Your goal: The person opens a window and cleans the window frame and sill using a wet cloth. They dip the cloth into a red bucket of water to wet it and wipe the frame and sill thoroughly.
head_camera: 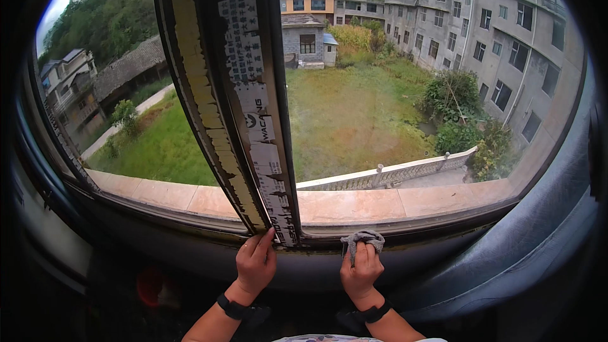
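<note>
My right hand (362, 268) grips a crumpled grey cloth (368, 238) against the bottom rail of the window frame (327, 243), under the right pane. My left hand (256, 259) touches the foot of the window's middle upright (232, 152), its fingertips by the lower corner; whether it pinches anything there I cannot tell. The upright is dark, with a strip of worn yellow film and a peeling white printed film (261, 137) bearing writing. Glass panes lie on both sides of it. Both wrists wear black bands.
A tiled outer sill (351, 204) runs beyond the glass. A blue-grey curtain or cover (494, 251) hangs at the right. In the shade at lower left is a red container (149, 287), partly visible. Grass, trees and buildings stand outside.
</note>
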Action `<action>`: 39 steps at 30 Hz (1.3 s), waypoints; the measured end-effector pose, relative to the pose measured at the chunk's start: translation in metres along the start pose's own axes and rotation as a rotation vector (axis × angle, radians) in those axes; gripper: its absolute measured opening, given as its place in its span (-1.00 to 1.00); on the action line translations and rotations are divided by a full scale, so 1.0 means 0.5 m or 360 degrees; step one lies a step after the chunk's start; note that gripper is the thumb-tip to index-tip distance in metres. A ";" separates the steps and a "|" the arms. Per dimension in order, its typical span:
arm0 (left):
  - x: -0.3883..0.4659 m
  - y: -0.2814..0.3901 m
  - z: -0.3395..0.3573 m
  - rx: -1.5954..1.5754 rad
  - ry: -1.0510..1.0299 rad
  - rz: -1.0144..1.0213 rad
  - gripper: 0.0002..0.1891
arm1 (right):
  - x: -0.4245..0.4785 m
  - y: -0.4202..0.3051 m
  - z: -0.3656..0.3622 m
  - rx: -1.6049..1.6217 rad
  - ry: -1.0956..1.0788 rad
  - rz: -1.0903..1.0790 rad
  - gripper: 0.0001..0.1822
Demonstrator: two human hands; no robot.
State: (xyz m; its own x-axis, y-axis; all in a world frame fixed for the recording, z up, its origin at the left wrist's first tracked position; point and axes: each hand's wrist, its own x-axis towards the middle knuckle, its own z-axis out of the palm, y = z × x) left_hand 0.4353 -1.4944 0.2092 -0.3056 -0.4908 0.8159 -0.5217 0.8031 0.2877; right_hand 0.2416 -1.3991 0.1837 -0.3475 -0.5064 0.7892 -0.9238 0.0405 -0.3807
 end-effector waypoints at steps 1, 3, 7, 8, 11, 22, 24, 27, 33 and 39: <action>-0.002 0.003 0.001 0.0028 -0.0045 -0.0005 -0.57 | -0.003 -0.002 0.003 -0.0030 0.0011 -0.0017 -0.58; -0.002 0.016 0.005 0.0000 -0.0065 -0.0019 -0.52 | 0.008 -0.031 -0.004 0.0017 0.0003 0.0006 -0.64; 0.005 0.017 -0.001 -0.0060 -0.0150 -0.0013 -0.53 | -0.001 -0.109 0.052 0.0199 -0.0064 -0.0165 -0.61; 0.007 0.016 0.001 -0.0084 -0.0182 -0.0011 -0.54 | 0.001 -0.127 0.065 0.0199 -0.0047 -0.0153 -0.60; 0.004 0.000 0.007 -0.0146 -0.0144 -0.0023 -0.58 | 0.009 -0.136 0.071 0.0224 -0.0043 -0.0193 -0.59; 0.039 0.023 0.024 -0.0193 -0.0018 -0.0270 -0.86 | -0.011 0.052 -0.047 0.0033 -0.0158 -0.0050 -0.67; 0.039 0.023 0.025 -0.0154 -0.0064 -0.0264 -0.87 | -0.013 0.078 -0.070 0.0023 -0.0093 0.0165 -0.72; 0.039 0.019 0.028 -0.0102 -0.0134 -0.0282 -0.86 | -0.003 0.122 -0.113 0.0241 0.0106 0.0620 -0.80; 0.011 -0.008 0.026 -0.0126 -0.0182 -0.0374 -0.86 | 0.094 -0.013 -0.141 0.0399 0.0135 -0.0126 -0.68; 0.027 -0.001 0.056 -0.0129 -0.0345 -0.0322 -0.84 | 0.052 0.056 0.082 0.0086 0.0150 -0.1021 -0.64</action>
State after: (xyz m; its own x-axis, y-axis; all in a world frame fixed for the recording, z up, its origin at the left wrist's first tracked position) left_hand 0.4092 -1.5107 0.2060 -0.3692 -0.6971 0.6146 -0.5267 0.7018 0.4797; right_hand 0.2131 -1.4465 0.1738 0.2559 -0.3378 0.9058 -0.9439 -0.2898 0.1585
